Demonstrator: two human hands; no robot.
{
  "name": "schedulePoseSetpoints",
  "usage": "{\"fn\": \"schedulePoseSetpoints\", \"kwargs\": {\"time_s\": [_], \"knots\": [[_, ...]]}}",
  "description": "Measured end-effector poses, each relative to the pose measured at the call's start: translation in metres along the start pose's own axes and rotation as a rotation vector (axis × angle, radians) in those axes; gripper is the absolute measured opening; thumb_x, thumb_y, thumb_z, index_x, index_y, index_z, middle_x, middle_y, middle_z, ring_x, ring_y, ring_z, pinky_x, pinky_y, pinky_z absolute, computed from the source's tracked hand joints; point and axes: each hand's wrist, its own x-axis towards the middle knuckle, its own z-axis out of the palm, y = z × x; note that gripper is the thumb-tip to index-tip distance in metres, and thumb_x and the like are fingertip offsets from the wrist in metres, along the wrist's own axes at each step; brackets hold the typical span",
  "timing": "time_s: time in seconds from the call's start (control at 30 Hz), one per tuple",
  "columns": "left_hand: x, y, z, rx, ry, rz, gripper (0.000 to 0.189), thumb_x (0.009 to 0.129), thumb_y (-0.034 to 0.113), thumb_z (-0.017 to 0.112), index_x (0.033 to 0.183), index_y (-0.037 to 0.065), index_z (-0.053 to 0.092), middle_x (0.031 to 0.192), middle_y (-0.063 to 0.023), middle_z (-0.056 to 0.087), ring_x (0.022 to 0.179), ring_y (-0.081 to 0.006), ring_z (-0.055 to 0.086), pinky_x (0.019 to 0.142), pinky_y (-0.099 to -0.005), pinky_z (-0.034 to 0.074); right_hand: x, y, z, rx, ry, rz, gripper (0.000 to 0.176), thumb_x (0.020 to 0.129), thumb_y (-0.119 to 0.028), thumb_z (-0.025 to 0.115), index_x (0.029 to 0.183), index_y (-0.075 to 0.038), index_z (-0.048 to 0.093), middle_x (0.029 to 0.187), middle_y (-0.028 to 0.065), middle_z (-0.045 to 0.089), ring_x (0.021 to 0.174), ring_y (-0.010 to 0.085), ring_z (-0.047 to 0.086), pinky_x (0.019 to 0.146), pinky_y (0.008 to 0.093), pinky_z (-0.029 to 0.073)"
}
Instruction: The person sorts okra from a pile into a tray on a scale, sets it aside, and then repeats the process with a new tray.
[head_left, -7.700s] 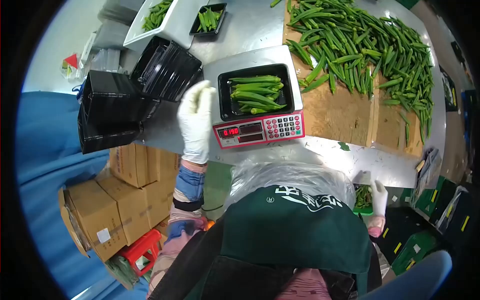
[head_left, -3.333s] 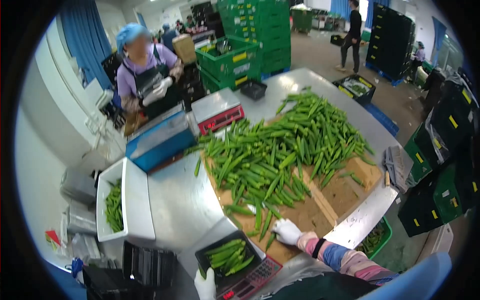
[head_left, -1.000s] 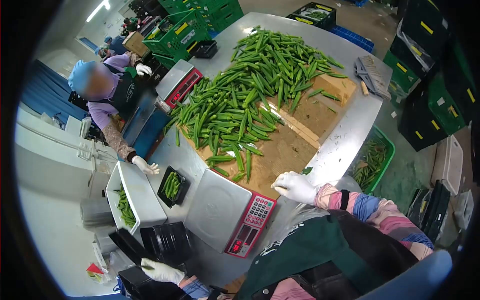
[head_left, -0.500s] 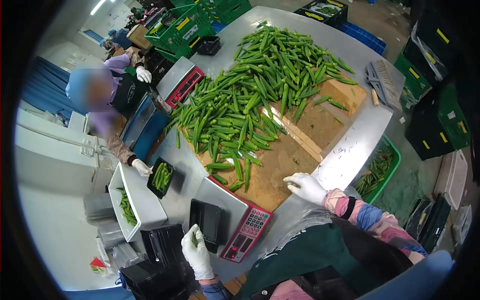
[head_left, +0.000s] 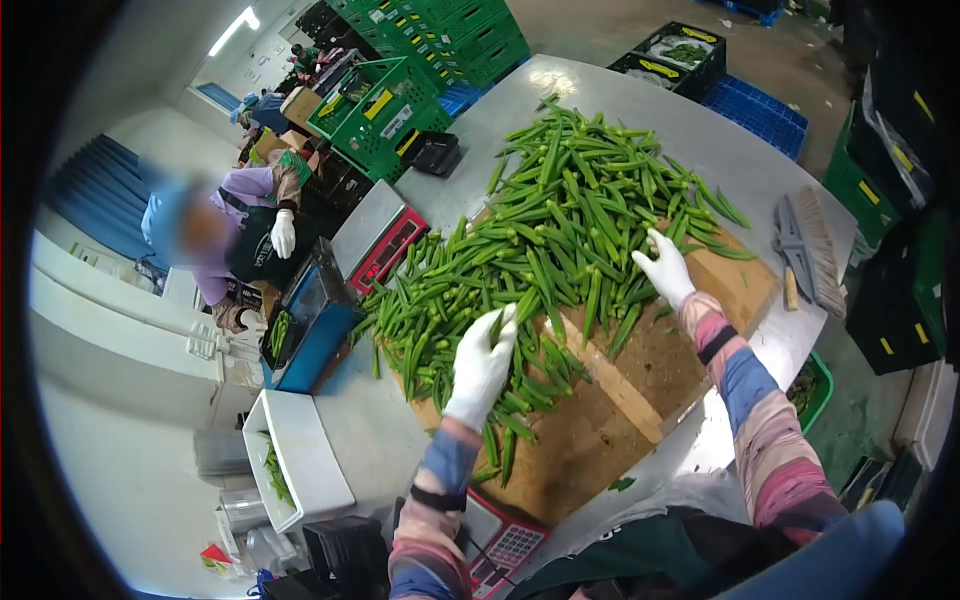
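A big heap of green okra [head_left: 560, 210] lies on brown cardboard [head_left: 640, 375] on the metal table. My left hand [head_left: 482, 368], in a white glove, is over the near left part of the heap, with an okra pod [head_left: 497, 326] between thumb and fingers. At the heap's right side is my white-gloved right hand [head_left: 664, 268], its fingers apart and nothing visible in them. Below my left arm a red-edged scale [head_left: 505, 550] shows in part; the arm covers much of it.
Across the table a co-worker in white gloves stands by a second red scale [head_left: 388, 250] and a blue machine [head_left: 305, 345]. A white bin [head_left: 310, 455] with some okra sits at left. A brush [head_left: 805, 250] lies at right, a green crate [head_left: 818, 390] below the edge.
My left hand has moved from beside the black tray up to the okra heap. My right hand has reached forward to the heap. The co-worker's small okra tray has left its spot.
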Motion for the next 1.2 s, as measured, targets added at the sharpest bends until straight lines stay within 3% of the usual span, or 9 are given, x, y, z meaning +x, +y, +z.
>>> {"fn": "schedulePoseSetpoints", "kwargs": {"time_s": [0.2,0.37,0.6,0.67,0.8,1.0,1.13,1.17,1.2], "knots": [[0.138,-0.014,0.081,0.273,0.060,0.489,0.037,0.089,0.018,0.069,0.125,0.010,0.066,0.123,-0.0114,0.067,0.117,-0.0330,0.060,0.105,-0.0443,0.046,0.103,0.014,0.046,0.050,-0.243,-0.042,0.100,0.078,-0.055,0.079,0.148,0.006,0.042,0.143,0.0301,0.052,0.136,0.0404,0.048,0.115,0.0422,0.038],[0.189,-0.048,0.112,0.833,-0.138,0.213,0.056,0.096,0.049,0.059,0.147,0.025,0.050,0.148,-0.0102,0.052,0.143,-0.0362,0.037,0.107,-0.0789,0.023,0.121,-0.001,0.040,-0.138,-0.314,0.057,0.112,0.073,-0.061,0.081,0.150,0.007,0.037,0.141,0.0334,0.052,0.134,0.0426,0.049,0.113,0.0428,0.039],[0.185,-0.040,0.088,0.705,-0.360,0.131,0.056,0.098,0.058,0.052,0.147,0.033,0.050,0.140,-0.0104,0.060,0.137,-0.0352,0.045,0.107,-0.0760,0.027,0.088,-0.030,0.037,-0.371,-0.361,0.010,0.124,0.066,-0.069,0.081,0.155,0.001,0.030,0.143,0.0309,0.051,0.132,0.0435,0.052,0.113,0.0449,0.040],[0.166,-0.055,0.097,0.614,-0.190,0.199,0.049,0.096,0.055,0.057,0.134,0.024,0.063,0.123,-0.0151,0.066,0.123,-0.0358,0.056,0.100,-0.0636,0.041,0.079,-0.014,0.052,-0.158,-0.402,-0.042,0.127,0.063,-0.068,0.083,0.153,0.005,0.032,0.130,0.0340,0.060,0.120,0.0438,0.061,0.106,0.0438,0.046],[0.123,-0.057,0.091,0.638,-0.132,0.162,0.043,0.093,0.050,0.062,0.116,0.013,0.067,0.109,-0.0183,0.066,0.107,-0.0401,0.061,0.092,-0.0546,0.048,0.052,-0.013,0.065,-0.080,-0.507,-0.115,0.122,0.063,-0.064,0.085,0.149,0.007,0.037,0.129,0.0331,0.061,0.119,0.0419,0.063,0.104,0.0420,0.049],[0.012,-0.078,0.065,0.607,-0.187,0.014,0.040,0.088,0.045,0.070,0.119,0.019,0.066,0.112,-0.0177,0.068,0.114,-0.0394,0.060,0.094,-0.0508,0.050,-0.016,-0.034,0.062,-0.177,-0.858,-0.156,0.096,0.069,-0.054,0.087,0.138,0.004,0.053,0.129,0.0234,0.065,0.121,0.0346,0.063,0.106,0.0394,0.047],[-0.060,-0.124,0.071,0.493,-0.133,0.124,0.044,0.088,0.035,0.072,0.126,0.016,0.065,0.119,-0.0188,0.064,0.120,-0.0428,0.052,0.102,-0.0497,0.047,-0.074,-0.041,0.054,-0.273,-0.949,-0.298,0.093,0.067,-0.052,0.087,0.138,-0.002,0.055,0.125,0.0245,0.066,0.116,0.0399,0.063,0.103,0.0436,0.049],[-0.075,-0.106,0.066,0.524,-0.198,0.066,0.045,0.087,0.033,0.072,0.128,0.015,0.064,0.123,-0.0203,0.062,0.121,-0.0442,0.051,0.104,-0.0494,0.045,-0.090,-0.047,0.045,-0.191,-0.921,-0.289,0.081,0.064,-0.052,0.086,0.126,-0.003,0.064,0.119,0.0256,0.067,0.113,0.0424,0.063,0.099,0.0477,0.051],[-0.092,-0.104,0.064,0.452,-0.192,0.047,0.050,0.088,0.031,0.071,0.133,0.013,0.060,0.127,-0.0213,0.060,0.120,-0.0457,0.051,0.104,-0.0492,0.044,-0.103,-0.031,0.053,-0.213,-0.908,-0.363,0.087,0.066,-0.047,0.086,0.136,-0.004,0.057,0.125,0.0243,0.066,0.115,0.0421,0.063,0.101,0.0451,0.050]]}}
